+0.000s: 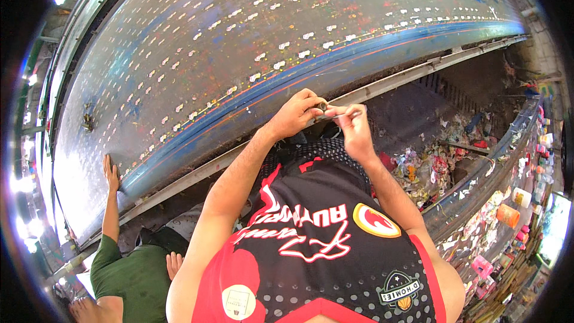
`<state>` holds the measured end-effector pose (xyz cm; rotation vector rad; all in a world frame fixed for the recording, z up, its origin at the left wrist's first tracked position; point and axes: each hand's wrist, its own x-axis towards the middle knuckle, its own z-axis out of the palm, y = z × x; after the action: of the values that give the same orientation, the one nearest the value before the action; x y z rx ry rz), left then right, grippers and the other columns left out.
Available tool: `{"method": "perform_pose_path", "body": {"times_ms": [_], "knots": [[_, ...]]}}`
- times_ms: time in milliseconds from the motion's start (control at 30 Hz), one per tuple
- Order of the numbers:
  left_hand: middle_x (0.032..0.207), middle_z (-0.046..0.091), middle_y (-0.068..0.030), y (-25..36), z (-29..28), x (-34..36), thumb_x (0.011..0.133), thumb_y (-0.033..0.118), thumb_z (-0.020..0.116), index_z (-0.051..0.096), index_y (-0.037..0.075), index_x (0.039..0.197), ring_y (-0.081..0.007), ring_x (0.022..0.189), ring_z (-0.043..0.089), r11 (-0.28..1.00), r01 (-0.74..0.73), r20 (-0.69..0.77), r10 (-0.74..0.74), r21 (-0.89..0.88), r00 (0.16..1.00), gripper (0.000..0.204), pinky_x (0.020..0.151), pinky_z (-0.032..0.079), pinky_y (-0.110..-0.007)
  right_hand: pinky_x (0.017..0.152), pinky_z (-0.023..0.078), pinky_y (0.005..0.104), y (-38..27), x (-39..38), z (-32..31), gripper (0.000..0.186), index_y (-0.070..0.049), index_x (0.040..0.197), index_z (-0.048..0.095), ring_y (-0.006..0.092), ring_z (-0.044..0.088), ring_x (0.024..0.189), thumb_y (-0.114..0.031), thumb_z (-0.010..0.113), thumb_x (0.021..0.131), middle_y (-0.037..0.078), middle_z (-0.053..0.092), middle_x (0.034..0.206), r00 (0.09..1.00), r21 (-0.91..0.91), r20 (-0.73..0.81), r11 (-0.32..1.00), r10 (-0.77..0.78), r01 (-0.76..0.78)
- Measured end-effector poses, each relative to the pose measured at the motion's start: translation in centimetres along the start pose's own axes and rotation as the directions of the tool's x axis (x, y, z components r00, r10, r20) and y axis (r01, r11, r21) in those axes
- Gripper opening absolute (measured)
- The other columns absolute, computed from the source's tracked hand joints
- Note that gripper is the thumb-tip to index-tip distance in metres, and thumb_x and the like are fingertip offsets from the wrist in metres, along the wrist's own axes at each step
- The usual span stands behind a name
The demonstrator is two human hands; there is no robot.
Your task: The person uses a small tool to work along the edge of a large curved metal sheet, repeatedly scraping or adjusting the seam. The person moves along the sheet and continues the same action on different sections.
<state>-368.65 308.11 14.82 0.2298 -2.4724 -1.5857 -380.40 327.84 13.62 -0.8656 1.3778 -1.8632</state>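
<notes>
Half done, perhaps; holding small round object (pixel 323 106) in left hand (pixel 296 113), pinching narrowly with right hand (pixel 354 127) just beside; not yet set down

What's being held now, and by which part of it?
The left grip pinches a small round brownish object at its edge; whether the right grip holds it too, or something else, cannot be told.

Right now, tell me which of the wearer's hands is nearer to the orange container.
Right. The right hand is apart from the orange container, off to its left; the left hand lies farther off on that same side.
</notes>
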Motion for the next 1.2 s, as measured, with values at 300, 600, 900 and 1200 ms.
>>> {"method": "perform_pose_path", "body": {"times_ms": [300,600,900,1200], "knots": [[0.119,0.062,-0.0136,-0.3,-0.4,-0.1,0.098,0.003,0.066,0.069,0.003,0.122,-0.0296,0.113,0.062,0.999,-0.041,0.026,0.041,0.003,0.999,0.024,0.099,0.052,-0.040,0.094,0.053,0.0374,-4.6,0.6,4.9,0.018,-0.012,0.101,0.061,0.0222,0.065,0.101,-0.023,0.068,0.088,0.003,0.065,0.097,0.617,-0.542,0.777,0.367,-0.123,0.756],[0.122,0.057,-0.0155,0.5,-0.8,-0.1,0.091,-0.010,0.062,0.065,0.005,0.119,-0.0342,0.118,0.058,0.990,0.051,0.110,-0.037,-0.128,0.993,0.033,0.102,0.051,-0.043,0.093,0.056,0.0377,-6.7,1.4,4.1,0.029,-0.016,0.119,0.071,0.0231,0.070,0.105,-0.016,0.069,0.090,0.002,0.072,0.105,0.656,-0.405,0.697,0.596,-0.291,0.694],[0.116,0.061,-0.0212,9.4,-5.5,2.1,0.103,0.006,0.061,0.064,-0.002,0.118,-0.0391,0.105,0.062,0.887,-0.425,-0.123,0.449,0.183,0.885,0.017,0.094,0.052,-0.047,0.098,0.057,0.0339,-5.3,0.0,-7.2,0.014,-0.003,0.121,0.059,0.0183,0.073,0.103,-0.013,0.060,0.112,0.017,0.076,0.122,0.893,-0.084,-0.451,0.995,0.017,-0.062],[0.118,0.067,-0.0175,0.9,-10.1,5.4,0.096,0.010,0.073,0.068,0.004,0.124,-0.0391,0.108,0.064,0.875,-0.116,-0.265,0.265,0.470,0.927,0.029,0.097,0.050,-0.047,0.100,0.058,0.0374,-5.7,3.4,-1.8,0.016,-0.005,0.123,0.058,0.0228,0.074,0.107,-0.017,0.051,0.116,0.021,0.074,0.126,0.921,0.246,-0.367,0.968,0.132,-0.041]]}}
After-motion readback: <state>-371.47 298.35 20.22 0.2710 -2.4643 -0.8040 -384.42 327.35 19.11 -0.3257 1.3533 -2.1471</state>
